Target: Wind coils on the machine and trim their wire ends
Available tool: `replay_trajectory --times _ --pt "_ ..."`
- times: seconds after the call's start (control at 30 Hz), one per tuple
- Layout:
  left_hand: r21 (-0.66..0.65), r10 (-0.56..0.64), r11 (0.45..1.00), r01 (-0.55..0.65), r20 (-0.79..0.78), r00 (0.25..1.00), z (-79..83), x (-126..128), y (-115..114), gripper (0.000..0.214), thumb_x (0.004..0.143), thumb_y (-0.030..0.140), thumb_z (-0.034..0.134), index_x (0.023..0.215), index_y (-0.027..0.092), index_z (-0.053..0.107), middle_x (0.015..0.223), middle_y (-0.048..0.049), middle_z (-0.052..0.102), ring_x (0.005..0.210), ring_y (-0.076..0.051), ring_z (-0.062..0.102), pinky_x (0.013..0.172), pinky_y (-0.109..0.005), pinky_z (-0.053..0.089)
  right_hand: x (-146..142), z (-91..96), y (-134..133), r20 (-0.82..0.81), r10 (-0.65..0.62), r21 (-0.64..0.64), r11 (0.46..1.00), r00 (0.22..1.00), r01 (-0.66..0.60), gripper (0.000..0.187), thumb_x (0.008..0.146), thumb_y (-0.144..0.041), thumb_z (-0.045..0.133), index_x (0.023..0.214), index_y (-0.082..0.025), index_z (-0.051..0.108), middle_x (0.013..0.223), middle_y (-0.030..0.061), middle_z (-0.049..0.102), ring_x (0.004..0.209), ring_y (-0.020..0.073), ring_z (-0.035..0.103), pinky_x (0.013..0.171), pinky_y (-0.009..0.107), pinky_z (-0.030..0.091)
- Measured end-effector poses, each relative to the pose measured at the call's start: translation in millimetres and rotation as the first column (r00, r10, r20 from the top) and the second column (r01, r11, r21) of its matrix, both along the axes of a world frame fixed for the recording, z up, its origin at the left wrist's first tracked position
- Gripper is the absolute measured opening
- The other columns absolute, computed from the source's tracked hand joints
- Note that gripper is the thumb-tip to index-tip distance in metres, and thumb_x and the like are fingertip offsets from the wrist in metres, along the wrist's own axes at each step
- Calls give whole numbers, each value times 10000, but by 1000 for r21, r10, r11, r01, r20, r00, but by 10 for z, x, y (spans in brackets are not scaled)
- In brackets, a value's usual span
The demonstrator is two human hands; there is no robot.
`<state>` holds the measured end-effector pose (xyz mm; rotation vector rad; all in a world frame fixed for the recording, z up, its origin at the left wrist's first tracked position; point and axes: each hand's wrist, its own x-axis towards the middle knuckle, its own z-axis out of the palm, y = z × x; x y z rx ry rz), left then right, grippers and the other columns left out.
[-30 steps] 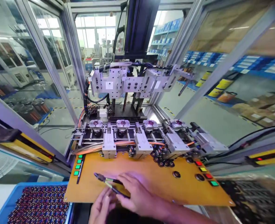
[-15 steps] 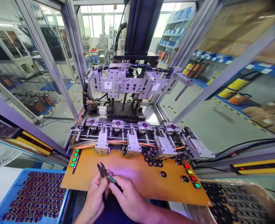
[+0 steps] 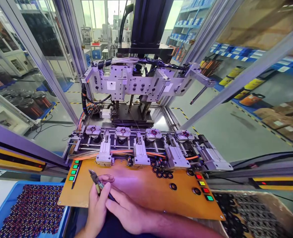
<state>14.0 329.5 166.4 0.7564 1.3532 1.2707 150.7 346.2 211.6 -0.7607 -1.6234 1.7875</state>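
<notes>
My left hand is closed round the handles of small cutting pliers, whose black jaws point up and left over the orange control board. My right hand lies against the left hand, fingers curled at the pliers' lower handles. Both hands sit at the board's near edge. Behind the board stands a winding machine with several round fixtures holding small dark parts.
A blue tray of small dark parts lies at the lower left. Green buttons line the board's left side, coloured buttons its right. A bin of black parts is at the lower right. Glass guard panels enclose the machine.
The pliers have passed from the right hand's grip on the board into the left hand, lifted with jaws pointing up. Both hands shifted left and nearer to me.
</notes>
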Motion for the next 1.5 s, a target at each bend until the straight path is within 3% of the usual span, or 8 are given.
replay_trajectory --times 0.1,0.2,0.27,0.43,0.6,0.77,1.03,1.5 --pt "22 -68 997 74 -179 982 28 -71 -13 413 883 484 619 1166 186 656 1229 -108 678 1203 -257 595 1101 -383 407 -40 -57 -15 -1 -9 -78 997 1000 9 552 1011 -383 397 1538 -230 328 1454 94 460 1376 209 371 1211 394 219" --pt "52 -165 977 205 -423 891 -8 -240 -69 446 946 461 511 1290 193 605 1297 -115 666 1243 -263 598 1075 -387 462 -9 -112 27 -40 0 -293 956 999 -12 614 979 -391 440 1553 -229 294 1157 84 594 1001 188 564 963 376 452" --pt "125 -145 959 256 -560 816 -109 -387 -109 419 980 388 461 1340 199 559 1246 -105 700 1145 -237 670 973 -350 548 83 -42 163 -94 33 -369 927 995 -66 599 952 -417 478 1507 -209 384 983 48 581 765 133 530 764 312 474" --pt "302 74 898 320 -821 567 -608 -676 -127 218 967 260 513 1128 187 641 890 -53 770 765 -169 752 688 -232 610 361 551 1000 52 183 -255 953 982 -164 555 876 -417 629 1359 -179 494 1062 64 563 826 124 577 724 275 529" --pt "368 115 839 401 -840 530 -1062 -744 -75 182 922 228 586 1082 208 671 959 -55 790 836 -180 766 786 -242 610 136 1065 1990 333 366 -296 915 869 -273 332 848 -360 646 1084 -130 604 762 2 638 538 83 593 506 205 533" --pt "407 168 826 389 -838 520 -1220 -766 -57 133 934 201 558 992 189 677 861 -65 774 772 -182 756 736 -250 609 -401 1167 2531 574 453 -436 874 682 -213 155 888 -239 569 844 -97 613 678 33 662 468 85 602 513 210 582" --pt "415 219 862 292 -823 524 -1311 -733 -82 85 905 170 607 823 190 612 636 -4 687 531 -132 674 553 -213 543 -785 1127 2740 751 462 -422 885 471 -196 161 922 -176 484 849 -81 593 654 44 648 434 98 598 460 214 577" --pt "356 150 879 318 -838 524 -1297 -748 -77 160 866 205 681 1008 193 610 764 -30 745 587 -132 701 581 -204 559 -780 1146 2749 770 439 -402 897 464 -182 140 869 -187 547 832 -90 642 632 48 634 433 101 586 415 196 528"
